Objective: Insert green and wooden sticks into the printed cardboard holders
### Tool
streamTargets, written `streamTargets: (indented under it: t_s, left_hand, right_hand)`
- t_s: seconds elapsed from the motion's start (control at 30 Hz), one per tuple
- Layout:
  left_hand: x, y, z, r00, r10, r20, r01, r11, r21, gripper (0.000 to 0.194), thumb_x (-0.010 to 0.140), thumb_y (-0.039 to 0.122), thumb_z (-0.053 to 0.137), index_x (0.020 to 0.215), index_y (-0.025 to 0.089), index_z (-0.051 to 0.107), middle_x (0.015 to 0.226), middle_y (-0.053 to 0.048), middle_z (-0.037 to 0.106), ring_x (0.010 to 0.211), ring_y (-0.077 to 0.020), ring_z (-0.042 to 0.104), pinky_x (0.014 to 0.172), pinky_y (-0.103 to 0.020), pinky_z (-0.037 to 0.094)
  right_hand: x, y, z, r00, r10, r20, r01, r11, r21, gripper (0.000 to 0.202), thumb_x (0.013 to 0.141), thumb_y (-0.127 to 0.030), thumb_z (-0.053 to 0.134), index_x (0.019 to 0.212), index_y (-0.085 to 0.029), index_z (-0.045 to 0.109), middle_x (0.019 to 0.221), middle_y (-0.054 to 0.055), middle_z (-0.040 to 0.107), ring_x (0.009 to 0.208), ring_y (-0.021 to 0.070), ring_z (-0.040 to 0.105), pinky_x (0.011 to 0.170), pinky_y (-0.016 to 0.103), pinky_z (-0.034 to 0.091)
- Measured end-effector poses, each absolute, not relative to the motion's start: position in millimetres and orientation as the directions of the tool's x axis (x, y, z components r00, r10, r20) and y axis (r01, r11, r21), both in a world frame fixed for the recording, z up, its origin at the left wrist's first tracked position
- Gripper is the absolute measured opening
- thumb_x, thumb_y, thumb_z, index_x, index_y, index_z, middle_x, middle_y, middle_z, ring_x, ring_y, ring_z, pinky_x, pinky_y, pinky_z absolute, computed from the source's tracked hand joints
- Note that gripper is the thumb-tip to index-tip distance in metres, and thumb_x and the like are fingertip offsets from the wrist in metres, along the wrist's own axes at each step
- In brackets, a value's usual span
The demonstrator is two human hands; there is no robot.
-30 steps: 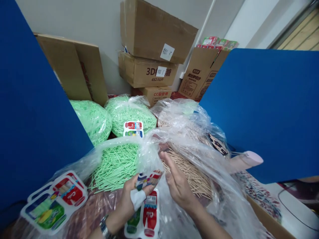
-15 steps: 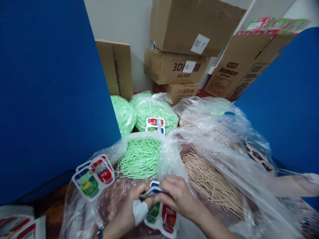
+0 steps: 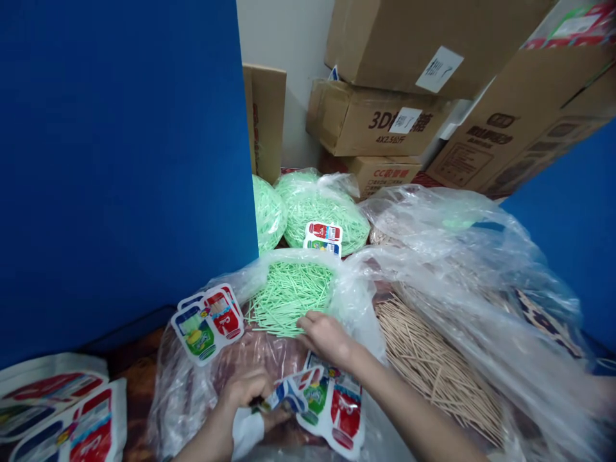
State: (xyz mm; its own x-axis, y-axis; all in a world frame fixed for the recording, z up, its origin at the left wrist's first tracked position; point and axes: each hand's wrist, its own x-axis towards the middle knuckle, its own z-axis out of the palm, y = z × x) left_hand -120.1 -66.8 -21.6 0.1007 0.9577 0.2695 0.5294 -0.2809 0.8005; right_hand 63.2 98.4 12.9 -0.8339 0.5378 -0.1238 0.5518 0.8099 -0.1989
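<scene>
My left hand [image 3: 249, 391] is closed on a small printed pouch [image 3: 289, 393], which is tilted and shows blue and white. Something white [image 3: 246, 428] covers part of that hand near the thumb. My right hand [image 3: 330, 339] reaches to the near edge of a heap of thin green sticks [image 3: 291, 295], its fingers curled on the stick ends. The fingertips are partly hidden. Below the right wrist lies a flat packet [image 3: 345, 414] printed with a green and a red jar. Clear plastic sheeting [image 3: 359, 308] surrounds the green sticks.
Brown sticks [image 3: 440, 372] lie to the right under loose plastic. Printed packets [image 3: 209, 324] rest at left, with larger ones [image 3: 91, 423] in the lower corner. Behind are bagged green sticks [image 3: 322, 208] and stacked cartons [image 3: 380, 119]. Blue panels [image 3: 125, 160] stand on both sides.
My right hand has left the pouch that both hands held and moved up to the green sticks. My left hand keeps the pouch, lower down. The view has shifted left.
</scene>
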Motion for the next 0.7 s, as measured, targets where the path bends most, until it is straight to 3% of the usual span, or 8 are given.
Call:
streamTargets:
  t_s: [0.07, 0.2, 0.3, 0.43, 0.7]
  left_hand:
    - [-118.4, -70.5, -24.9, 0.105, 0.962, 0.252, 0.515, -0.269, 0.814, 0.042, 0.081, 0.047, 0.062, 0.053, 0.017, 0.054, 0.057, -0.001, 0.059, 0.049, -0.0112, 0.051, 0.052, -0.022, 0.037]
    - [-113.3, -73.4, -28.2, 0.09, 0.972, 0.215, 0.505, -0.231, 0.832, 0.042, 0.073, 0.053, 0.07, 0.054, 0.017, 0.059, 0.059, -0.002, 0.061, 0.051, -0.0126, 0.054, 0.048, -0.022, 0.033]
    - [-112.3, -72.7, -29.8, 0.1, 0.977, 0.191, 0.49, -0.215, 0.845, 0.041, 0.07, 0.054, 0.073, 0.056, 0.017, 0.062, 0.06, -0.002, 0.06, 0.052, -0.0132, 0.056, 0.048, -0.021, 0.034]
    - [-112.2, -70.3, -29.9, 0.116, 0.978, 0.174, 0.463, -0.208, 0.861, 0.036, 0.074, 0.049, 0.07, 0.059, 0.017, 0.064, 0.062, -0.002, 0.061, 0.054, -0.0131, 0.056, 0.049, -0.021, 0.035]
    - [-109.8, -69.6, -17.4, 0.089, 0.985, 0.148, 0.427, -0.171, 0.888, 0.027, 0.075, 0.033, 0.07, 0.059, 0.017, 0.056, 0.063, 0.0, 0.057, 0.055, -0.0121, 0.052, 0.052, -0.022, 0.033]
  right_hand:
    - [52.2, 95.6, -3.1, -0.835, 0.514, -0.195, 0.535, 0.841, -0.076, 0.012, 0.089, -0.021, 0.054, 0.095, -0.015, 0.063, 0.093, 0.01, 0.065, 0.087, 0.0228, 0.062, 0.073, 0.031, 0.048]
    - [41.7, 90.0, -13.0, -0.838, 0.508, -0.202, 0.521, 0.853, -0.019, 0.013, 0.088, -0.011, 0.05, 0.095, -0.015, 0.061, 0.096, 0.011, 0.064, 0.09, 0.024, 0.06, 0.073, 0.034, 0.047]
    - [38.0, 91.7, -9.6, -0.854, 0.486, -0.188, 0.496, 0.868, -0.007, 0.009, 0.09, -0.019, 0.053, 0.096, -0.017, 0.059, 0.097, 0.009, 0.063, 0.092, 0.0241, 0.059, 0.075, 0.035, 0.046]
    - [23.8, 97.9, -9.5, -0.862, 0.502, -0.07, 0.498, 0.865, 0.069, 0.014, 0.09, -0.031, 0.056, 0.098, -0.019, 0.056, 0.095, 0.008, 0.06, 0.091, 0.0238, 0.056, 0.073, 0.035, 0.046]
    - [-2.0, 96.5, -20.3, -0.906, 0.423, 0.02, 0.419, 0.889, 0.183, 0.01, 0.088, -0.01, 0.05, 0.091, -0.015, 0.058, 0.087, 0.009, 0.058, 0.084, 0.0241, 0.051, 0.071, 0.037, 0.042]
